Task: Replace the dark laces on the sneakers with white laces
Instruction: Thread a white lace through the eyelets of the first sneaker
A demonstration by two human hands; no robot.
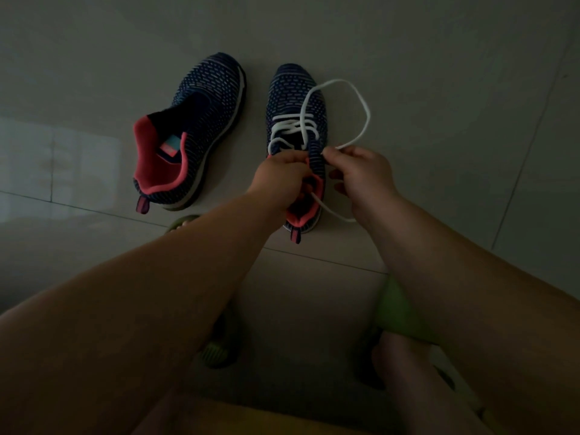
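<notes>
Two dark blue knit sneakers with pink linings stand on the floor. The left sneaker [201, 120] has no lace in it. The right sneaker [293, 98] carries a white lace [361, 102] threaded through its lower eyelets, with a long loop arcing out to the right. My left hand [281, 178] grips the right sneaker at its tongue and collar. My right hand [361, 174] pinches the white lace just right of the upper eyelets. A loose lace end trails under my right hand.
Pale floor tiles [439, 58] run all around the shoes. My feet in green sandals [216, 353] show near the bottom, partly hidden by my forearms. A yellowish surface [251, 419] lies at the bottom edge.
</notes>
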